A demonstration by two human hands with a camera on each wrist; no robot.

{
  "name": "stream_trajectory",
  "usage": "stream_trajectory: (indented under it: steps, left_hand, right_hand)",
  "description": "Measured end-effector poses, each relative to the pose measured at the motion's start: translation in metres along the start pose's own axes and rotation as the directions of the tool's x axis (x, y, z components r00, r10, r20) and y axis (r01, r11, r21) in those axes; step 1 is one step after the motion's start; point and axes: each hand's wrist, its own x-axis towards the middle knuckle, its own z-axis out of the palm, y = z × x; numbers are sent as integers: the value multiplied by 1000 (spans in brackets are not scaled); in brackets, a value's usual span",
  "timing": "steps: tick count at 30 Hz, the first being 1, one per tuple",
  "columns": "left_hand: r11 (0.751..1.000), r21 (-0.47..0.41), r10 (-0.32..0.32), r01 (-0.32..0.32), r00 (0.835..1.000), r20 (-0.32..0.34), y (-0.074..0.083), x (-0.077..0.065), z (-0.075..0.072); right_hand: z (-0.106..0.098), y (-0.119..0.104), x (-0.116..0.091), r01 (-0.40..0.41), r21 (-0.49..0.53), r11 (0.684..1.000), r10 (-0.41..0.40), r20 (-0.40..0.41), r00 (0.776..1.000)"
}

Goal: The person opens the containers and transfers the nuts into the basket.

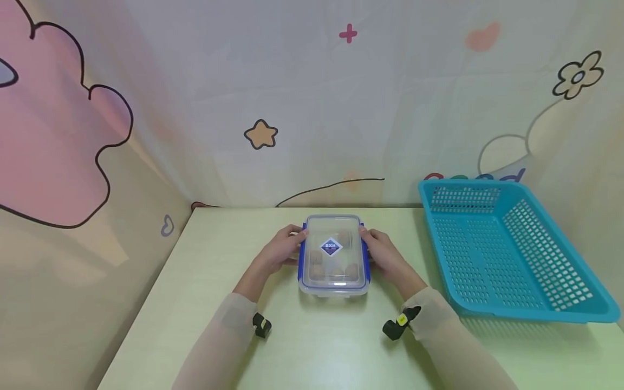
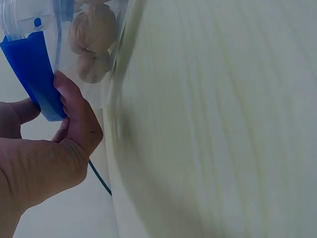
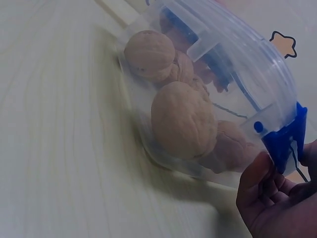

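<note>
A clear plastic food storage box (image 1: 314, 225) stands on the table with its lid on, a label on top and blue clips along its sides. Through its walls I see several walnuts (image 3: 183, 119). My left hand (image 1: 283, 246) grips the box's left side, thumb and finger at a blue clip (image 2: 37, 74) in the left wrist view. On the opposite side my right hand (image 1: 385, 252) pinches another blue clip (image 3: 287, 139) between thumb and fingers. Whether either clip is fully fastened I cannot tell.
A blue perforated plastic basket (image 1: 439, 254) stands to the right, near the right forearm. The pale wooden table (image 1: 205, 303) meets a printed curtain (image 1: 312, 97) behind and at the left. Small black cameras sit on both wrists.
</note>
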Motion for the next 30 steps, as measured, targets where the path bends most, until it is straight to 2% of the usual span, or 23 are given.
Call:
stream_trajectory:
  steps: [5,10,15,30]
  left_hand:
    - [1000,17,6,-6,1000,4,5,1,-4]
    - [1000,28,-6,5,1000,27,1,2,-6]
    - [999,32,-11,10,1000,21,1,2,-5]
    - [1000,13,10,-10,999,38,-1,3,-6]
  right_hand:
    - [1,-5,2,9,-20,1000,-9,-1,1000]
    - [2,-3,0,8,-33,999,-8,11,1000]
    - [0,-4,-2,1,-31,1000,-1,6,1000]
    - [0,-2,-3,12,-22,1000,-12,-2,1000]
